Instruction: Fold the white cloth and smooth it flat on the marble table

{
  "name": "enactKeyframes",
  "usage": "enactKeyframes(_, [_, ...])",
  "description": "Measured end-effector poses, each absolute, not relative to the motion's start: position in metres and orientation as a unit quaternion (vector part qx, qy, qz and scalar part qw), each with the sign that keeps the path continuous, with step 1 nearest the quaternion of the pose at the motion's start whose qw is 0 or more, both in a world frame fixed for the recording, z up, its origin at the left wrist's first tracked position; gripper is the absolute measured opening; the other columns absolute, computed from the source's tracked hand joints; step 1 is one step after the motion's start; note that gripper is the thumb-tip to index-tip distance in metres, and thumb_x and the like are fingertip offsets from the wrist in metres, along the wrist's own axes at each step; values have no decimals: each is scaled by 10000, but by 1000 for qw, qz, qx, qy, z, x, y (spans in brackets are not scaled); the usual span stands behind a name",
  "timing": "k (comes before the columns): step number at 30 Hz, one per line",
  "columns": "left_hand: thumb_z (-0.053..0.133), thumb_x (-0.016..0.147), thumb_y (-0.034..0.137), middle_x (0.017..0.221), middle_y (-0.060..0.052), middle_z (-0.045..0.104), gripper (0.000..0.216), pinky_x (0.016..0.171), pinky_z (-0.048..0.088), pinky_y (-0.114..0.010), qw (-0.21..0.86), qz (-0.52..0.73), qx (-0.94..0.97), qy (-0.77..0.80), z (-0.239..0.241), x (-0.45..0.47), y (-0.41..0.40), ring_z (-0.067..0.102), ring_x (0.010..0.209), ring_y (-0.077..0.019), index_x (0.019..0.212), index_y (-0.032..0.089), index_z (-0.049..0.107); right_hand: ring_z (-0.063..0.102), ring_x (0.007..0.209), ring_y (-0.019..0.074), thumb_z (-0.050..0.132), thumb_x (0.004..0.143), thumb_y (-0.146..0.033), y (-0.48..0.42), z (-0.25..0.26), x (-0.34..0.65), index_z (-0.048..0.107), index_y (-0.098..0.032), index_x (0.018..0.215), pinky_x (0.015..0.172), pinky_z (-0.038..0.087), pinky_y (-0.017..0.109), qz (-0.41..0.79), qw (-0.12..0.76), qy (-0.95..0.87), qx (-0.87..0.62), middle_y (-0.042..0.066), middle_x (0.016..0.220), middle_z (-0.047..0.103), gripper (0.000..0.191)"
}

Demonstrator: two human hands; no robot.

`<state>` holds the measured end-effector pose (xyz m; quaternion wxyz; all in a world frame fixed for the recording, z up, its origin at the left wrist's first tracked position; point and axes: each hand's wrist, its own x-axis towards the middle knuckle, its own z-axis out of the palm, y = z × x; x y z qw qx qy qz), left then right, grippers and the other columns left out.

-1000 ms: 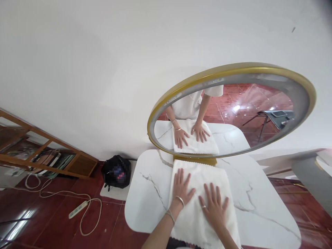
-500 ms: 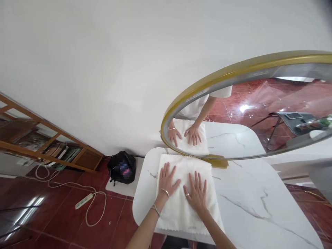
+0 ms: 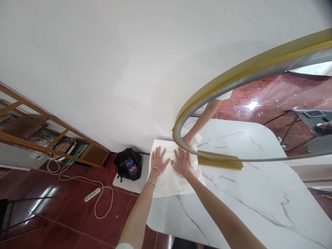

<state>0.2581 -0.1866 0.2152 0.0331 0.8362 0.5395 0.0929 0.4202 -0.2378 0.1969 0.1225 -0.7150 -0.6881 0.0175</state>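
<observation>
A white towel (image 3: 166,186) lies spread over the back left part of a white marble-patterned table (image 3: 249,211). Flat on its left half rests my left hand (image 3: 158,162), fingers spread. My right hand (image 3: 182,162) presses on the towel just beside it, also flat with the fingers apart. The towel's right side is rumpled by the base of a gold-framed round mirror (image 3: 204,98), and its far edge reaches the wall. In the mirror a reflected forearm and part of the towel show.
Left of the table, a black bag (image 3: 128,164) sits on a pale mat. A white power strip (image 3: 92,195) and its looping cable lie on the red tiled floor (image 3: 70,214). Along the wall stands a wooden shelf (image 3: 85,152). The mirror's gold base (image 3: 220,160) rests on the table.
Both hands have pushed the towel away from me, toward the wall and the table's far left corner. Its right side has bunched up, and bare tabletop now shows in front of it.
</observation>
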Motion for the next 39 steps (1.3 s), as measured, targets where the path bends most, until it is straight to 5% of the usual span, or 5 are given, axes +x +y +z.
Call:
enactKeyframes(7, [425, 910, 455, 1518, -93, 318, 578, 1096, 335, -453, 25, 130, 752, 646, 203, 210, -265, 277, 1401, -283, 1441, 242, 346, 189, 1411, 285, 391, 923, -445, -268, 199, 385, 366, -201, 1434, 1137, 60, 512, 41, 164, -789, -591, 109, 1518, 273, 567])
enactKeyframes(18, [403, 918, 337, 1583, -76, 76, 675, 1108, 276, -550, -26, 158, 751, 640, 194, 224, -415, 163, 1435, -306, 1496, 313, 56, 253, 1398, 233, 419, 935, -352, -420, 206, 406, 246, -323, 1471, 1116, 214, 449, -12, 171, -823, -542, 27, 1521, 274, 564])
enactKeyframes(29, [479, 863, 516, 1550, -79, 240, 656, 1084, 339, -508, 153, 143, 861, 463, 201, 425, -411, 280, 1391, -323, 1457, 310, 295, 332, 1364, 216, 416, 919, -495, -507, 189, 590, 428, -306, 1392, 1113, 258, 430, 6, 161, -653, -740, 20, 1466, 388, 510])
enactKeyframes(35, [430, 896, 222, 1388, -134, 442, 426, 868, 501, -324, 214, 87, 802, 551, 227, 489, -374, 592, 1098, -210, 1319, 194, 474, 523, 1148, 234, 260, 946, -510, -523, 188, 672, 665, -184, 1086, 962, 424, 395, 64, 319, -474, -818, 101, 1200, 613, 538])
enactKeyframes(39, [531, 838, 172, 1089, -51, 617, 201, 723, 504, -279, 212, 55, 811, 542, 240, 494, -362, 661, 830, -168, 998, 222, 642, 533, 943, 274, 351, 877, -479, -511, 189, 687, 676, -153, 980, 819, 434, 421, -6, 299, -381, -875, 137, 1039, 635, 471])
